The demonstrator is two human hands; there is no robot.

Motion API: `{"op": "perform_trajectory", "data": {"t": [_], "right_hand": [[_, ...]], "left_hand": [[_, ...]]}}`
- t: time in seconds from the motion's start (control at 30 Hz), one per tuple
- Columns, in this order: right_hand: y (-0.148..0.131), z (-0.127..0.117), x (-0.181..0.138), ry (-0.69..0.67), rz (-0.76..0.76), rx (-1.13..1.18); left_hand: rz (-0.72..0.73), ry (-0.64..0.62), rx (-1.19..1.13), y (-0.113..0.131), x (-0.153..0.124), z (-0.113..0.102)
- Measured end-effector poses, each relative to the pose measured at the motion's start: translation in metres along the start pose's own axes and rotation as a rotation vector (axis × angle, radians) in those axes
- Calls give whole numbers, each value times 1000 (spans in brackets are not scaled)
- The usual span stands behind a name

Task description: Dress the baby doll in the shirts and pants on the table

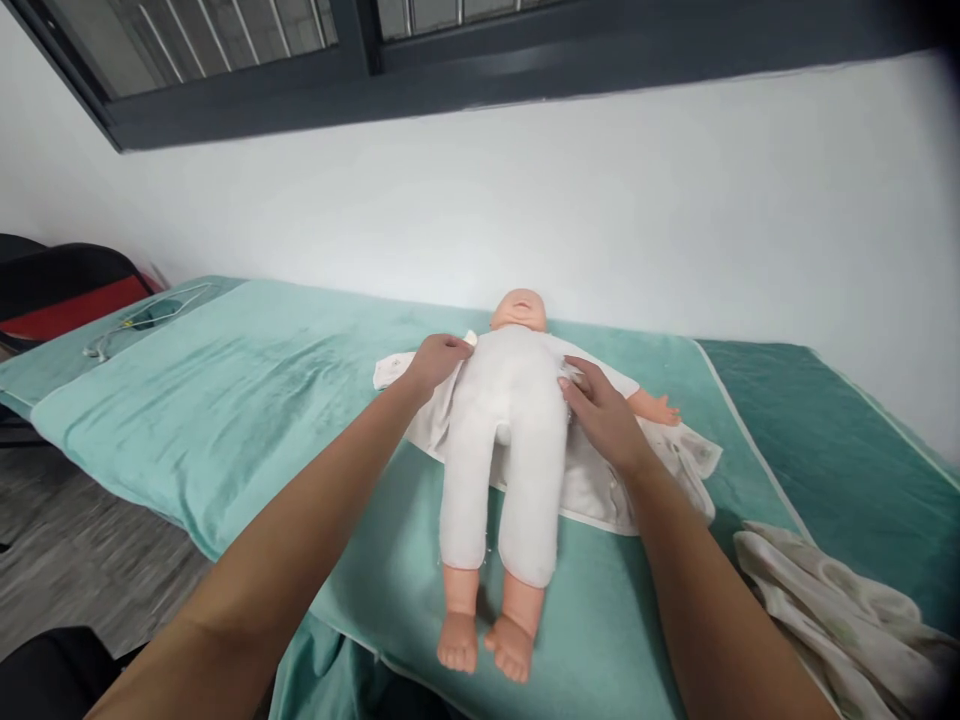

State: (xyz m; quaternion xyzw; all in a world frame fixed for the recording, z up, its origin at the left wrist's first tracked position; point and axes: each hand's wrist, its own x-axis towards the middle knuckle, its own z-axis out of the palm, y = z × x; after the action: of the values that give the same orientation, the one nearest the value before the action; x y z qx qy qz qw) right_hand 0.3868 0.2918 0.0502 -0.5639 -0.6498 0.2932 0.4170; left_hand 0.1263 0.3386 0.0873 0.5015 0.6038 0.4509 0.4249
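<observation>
Left hand (442,362) and right hand (596,400) at either side of a white-clad doll (506,385)

Nearest, a crumpled pale cloth (840,610) with faint greenish patches lies to the right of the doll's feet. The doll itself lies on its back on a green cover (240,430), bare feet toward the wearer and head at the far end; white padded clothing wraps its trunk and legs down to above the ankles. Grey flooring (112,530) shows well to the left of the doll, lower than the cover.

Under the doll, a pale garment (600,490) spreads out on both sides. At the doll's right-hand flank as seen here, the right hand has thumb and forefinger close together around a whitish scrap; I cannot tell whether they grip it. Just beyond this hand, the doll's bare forearm points outward to the right.

A little farther up, beside the doll's left-hand shoulder in this view, the left hand has its fingers bunched narrowly, a small white bit at their tips; whether it is pinched I cannot tell.

Far to the left of the doll lies a thin pale cord (112,335), with a black and red chair (82,290) past it. Behind the doll's head rises a white wall (480,220), and above that a dark-framed window (225,60) with bars.
</observation>
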Motion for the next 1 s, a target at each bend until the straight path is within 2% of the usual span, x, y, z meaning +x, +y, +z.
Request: {"op": "perform_trajectory", "data": {"t": [0.13, 0.27, 0.37, 0.43, 0.47, 0.5, 0.6, 0.63, 0.77, 0.87, 1.0], "right_hand": [[4, 4, -1, -89, -40, 33], [7, 3, -3, -123, -5, 27], [8, 5, -3, -116, -2, 60], [8, 7, -4, -118, -7, 91], [8, 7, -5, -119, 0, 96], [7, 7, -6, -119, 12, 95], [3, 5, -8, -112, 49, 67], [2, 5, -9, -113, 55, 57], [1, 4, -9, -106, 67, 73], [2, 5, -9, -109, 44, 136], [2, 4, -8, -119, 47, 143]], "left_hand": [[1, -46, -11, 14, -5, -2], [188, -143, -92, 46, -23, 1], [267, -362, -101, 71, -46, 7], [320, -496, -54, 77, -60, 10], [355, -468, -32, 76, -64, 11], [386, -374, -7, 72, -65, 11], [423, 25, 148, 49, -55, 13], [424, 82, 235, 40, -49, 15], [355, 68, 464, 23, -25, 29], [273, 119, 505, 27, -13, 43], [259, 156, 568, 35, 1, 51]]}}
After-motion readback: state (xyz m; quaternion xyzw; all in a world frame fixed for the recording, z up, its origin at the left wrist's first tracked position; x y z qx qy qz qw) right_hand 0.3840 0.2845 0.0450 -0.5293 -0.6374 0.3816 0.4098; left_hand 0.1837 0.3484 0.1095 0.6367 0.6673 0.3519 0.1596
